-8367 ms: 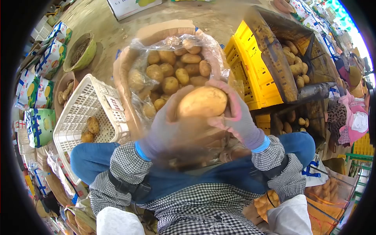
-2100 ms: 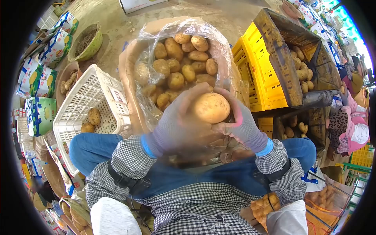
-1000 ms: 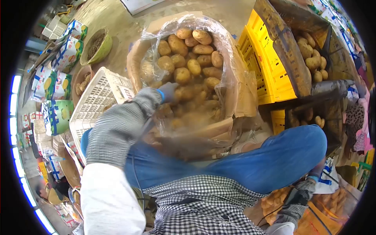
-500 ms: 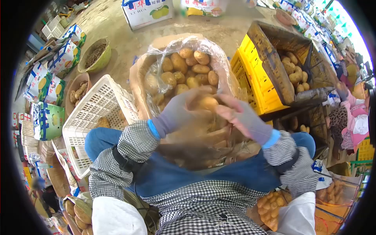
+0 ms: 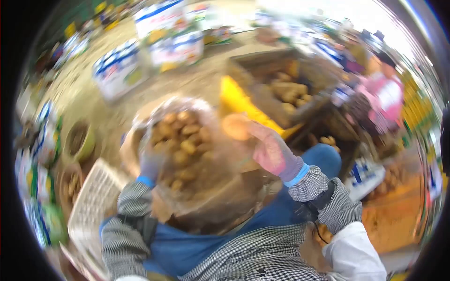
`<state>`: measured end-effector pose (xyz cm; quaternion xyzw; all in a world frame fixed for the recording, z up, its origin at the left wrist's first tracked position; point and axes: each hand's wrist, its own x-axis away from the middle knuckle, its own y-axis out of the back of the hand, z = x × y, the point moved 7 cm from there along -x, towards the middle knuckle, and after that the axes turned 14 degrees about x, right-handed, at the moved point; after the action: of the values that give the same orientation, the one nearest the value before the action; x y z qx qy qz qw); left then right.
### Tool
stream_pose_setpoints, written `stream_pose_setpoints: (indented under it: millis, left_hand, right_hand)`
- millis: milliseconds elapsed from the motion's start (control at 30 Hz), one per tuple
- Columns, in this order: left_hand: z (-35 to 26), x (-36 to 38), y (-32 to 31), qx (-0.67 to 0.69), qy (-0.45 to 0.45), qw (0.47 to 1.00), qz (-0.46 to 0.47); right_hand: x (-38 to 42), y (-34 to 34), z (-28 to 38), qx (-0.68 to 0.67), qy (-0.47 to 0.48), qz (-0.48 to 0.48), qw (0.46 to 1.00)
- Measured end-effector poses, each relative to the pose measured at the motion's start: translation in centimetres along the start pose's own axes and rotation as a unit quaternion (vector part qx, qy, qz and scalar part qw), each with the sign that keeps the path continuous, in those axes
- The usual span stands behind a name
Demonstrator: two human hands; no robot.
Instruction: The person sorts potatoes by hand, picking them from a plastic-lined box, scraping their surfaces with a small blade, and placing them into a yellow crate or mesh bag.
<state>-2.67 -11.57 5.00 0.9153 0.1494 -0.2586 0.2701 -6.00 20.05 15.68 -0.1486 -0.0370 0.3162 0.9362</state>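
My right hand (image 5: 272,149), in a grey and pink glove, holds a potato (image 5: 236,127) by its fingertips, raised to the right of the lined box. My left hand (image 5: 153,161), gloved in grey, is at the left side of the box (image 5: 129,147), near the potatoes (image 5: 183,136) inside; motion blur smears its fingers. Clear plastic lines the box, which stands in front of my knees. Beyond the held potato is a dark-lined yellow crate (image 5: 246,105) with more potatoes in it.
A white plastic basket (image 5: 91,206) stands at the left, near bowls (image 5: 79,140). Printed cartons (image 5: 119,70) stand on the floor ahead. At the right sits another person (image 5: 384,93) in pink. An orange mesh sack (image 5: 393,213) lies at the lower right.
The view has turned to the right. My hands, close together over the box before, are now apart: the right one has moved rightward with a potato, the left one to the box's left side.
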Motion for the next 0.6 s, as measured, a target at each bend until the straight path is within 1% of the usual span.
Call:
stream_pose_setpoints:
  millis: [67, 100, 133, 167, 200, 233, 267, 300, 333, 367, 400, 433, 467, 500, 533, 567, 600]
  left_hand:
    - [4.0, 1.1, -0.2, 0.040, 0.113, 0.989, 0.091]
    - [6.5, 1.5, -0.4, 0.045, 0.153, 0.978, 0.131]
    - [9.1, 1.9, -0.4, 0.030, 0.174, 0.971, 0.164]
    - [12.1, 2.0, -0.3, 0.000, 0.183, 0.966, 0.182]
    - [15.4, 2.2, -0.1, -0.027, 0.187, 0.963, 0.193]
    - [19.7, 1.9, 0.9, -0.107, 0.200, 0.957, 0.178]
    - [21.6, 1.9, 1.2, -0.027, 0.131, 0.985, 0.106]
    - [23.7, 1.9, 2.4, -0.009, 0.179, 0.979, 0.101]
    - [23.5, 1.7, 1.8, -0.005, 0.246, 0.962, 0.115]
    - [20.4, 1.6, 1.1, -0.005, 0.316, 0.940, 0.125]
    - [19.0, 2.5, 1.3, -0.009, 0.388, 0.913, 0.130]
    - [18.2, 2.8, 1.0, 0.021, 0.386, 0.910, 0.149]
    - [16.7, 3.1, -0.2, 0.086, 0.364, 0.909, 0.185]
    - [14.3, 3.9, -1.2, 0.149, 0.362, 0.894, 0.216]
    - [12.5, 4.4, -2.1, 0.194, 0.374, 0.877, 0.233]
    - [13.7, 3.8, -2.1, 0.064, 0.249, 0.921, 0.294]
    - [12.2, 4.1, -2.4, 0.089, 0.261, 0.920, 0.280]
  right_hand:
    - [4.0, 2.5, 6.2, 0.020, 0.082, -0.067, 0.994]
    - [7.0, 4.9, 9.2, 0.059, 0.130, -0.170, 0.975]
    - [10.9, 7.1, 12.1, 0.094, 0.172, -0.270, 0.943]
    - [15.9, 8.0, 16.1, 0.183, 0.206, -0.365, 0.889]
    - [21.0, 8.7, 19.9, 0.264, 0.223, -0.447, 0.825]
    - [26.5, 9.9, 24.9, 0.429, 0.330, -0.495, 0.680]
    - [31.1, 9.0, 27.5, 0.471, 0.352, -0.541, 0.602]
    - [35.7, 8.0, 29.9, 0.507, 0.362, -0.593, 0.511]
    - [40.3, 6.8, 32.1, 0.530, 0.361, -0.645, 0.416]
    - [44.3, 6.8, 33.8, 0.569, 0.388, -0.658, 0.305]
    - [48.2, 7.1, 35.4, 0.650, 0.294, -0.675, 0.190]
    - [52.4, 8.3, 36.3, 0.733, 0.148, -0.664, 0.011]
    - [55.8, 10.5, 37.0, 0.780, 0.004, -0.605, -0.158]
    - [59.4, 13.4, 37.9, 0.765, -0.122, -0.627, -0.084]
    - [61.5, 16.8, 37.8, 0.754, -0.203, -0.625, -0.022]
    - [59.7, 17.1, 36.5, 0.752, -0.191, -0.630, 0.019]
    - [55.1, 16.4, 34.8, 0.765, -0.127, -0.628, 0.064]
